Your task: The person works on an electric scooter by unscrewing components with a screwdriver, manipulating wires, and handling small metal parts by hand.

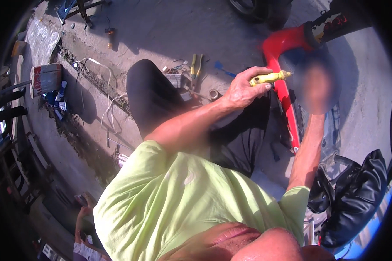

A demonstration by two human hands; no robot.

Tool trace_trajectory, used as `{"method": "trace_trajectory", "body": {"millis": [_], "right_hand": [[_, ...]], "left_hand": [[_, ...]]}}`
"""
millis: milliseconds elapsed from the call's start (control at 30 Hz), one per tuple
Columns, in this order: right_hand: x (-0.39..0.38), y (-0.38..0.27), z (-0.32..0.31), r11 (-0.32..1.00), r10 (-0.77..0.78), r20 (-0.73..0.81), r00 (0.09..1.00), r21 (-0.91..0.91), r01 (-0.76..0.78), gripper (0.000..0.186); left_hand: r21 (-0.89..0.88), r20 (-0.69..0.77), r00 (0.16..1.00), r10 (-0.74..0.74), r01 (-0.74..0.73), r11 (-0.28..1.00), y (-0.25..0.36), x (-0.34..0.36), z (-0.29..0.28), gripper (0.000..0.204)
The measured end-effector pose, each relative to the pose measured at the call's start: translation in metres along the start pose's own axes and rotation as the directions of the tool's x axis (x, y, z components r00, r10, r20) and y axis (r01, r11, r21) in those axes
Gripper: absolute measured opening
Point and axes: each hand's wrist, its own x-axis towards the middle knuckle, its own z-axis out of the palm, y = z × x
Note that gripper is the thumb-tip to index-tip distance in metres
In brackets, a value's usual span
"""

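Observation:
My left hand [241, 91] is closed around a yellow-handled tool [269, 78] shaped like a screwdriver, held over a red frame [285, 93]. The tool's tip points right, and its shaft cannot be made out. My right hand [318, 85] is beyond the red frame, over a dark panel beside it. A heavy blur covers that hand, so neither its fingers nor anything in them can be seen. The frame bends at the top and joins a thick black tube [335, 26] at the upper right.
Yellow-handled pliers [196, 69] and a tape roll [214, 94] lie on the concrete. A red-and-white container [47, 79] and a white cable [104, 67] are left. A black bag [357, 198] sits lower right, a tyre [248, 9] at the top. Another person's hand [86, 209] shows lower left.

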Motion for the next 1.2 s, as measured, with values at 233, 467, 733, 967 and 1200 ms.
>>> {"method": "trace_trajectory", "body": {"millis": [233,467,733,967,1200], "right_hand": [[0.033,-0.126,0.029,0.427,0.449,0.335,0.828,0.734,-0.528,0.024],[0.056,-0.202,0.174,0.309,0.328,0.893,0.307,0.206,-0.929,0.026],[0.067,-0.198,0.226,-0.378,0.215,0.946,0.244,0.311,-0.872,0.041],[0.076,-0.212,0.192,-0.334,0.268,0.859,0.436,0.507,-0.794,0.035],[0.080,-0.226,0.168,-0.254,0.400,0.742,0.538,0.654,-0.713,0.024]], "left_hand": [[0.192,-0.118,0.990,0.075,-0.051,0.980,0.065,-0.011,-0.084,0.044],[0.301,-0.457,0.863,0.215,-0.078,0.950,0.053,-0.016,-0.188,0.038],[0.300,-0.502,0.851,0.153,0.005,0.954,0.060,-0.034,-0.213,0.042],[0.299,-0.483,0.864,0.142,0.010,0.954,0.079,-0.041,-0.222,0.039],[0.298,-0.436,0.888,0.146,-0.011,0.954,0.082,-0.035,-0.220,0.040]]}}
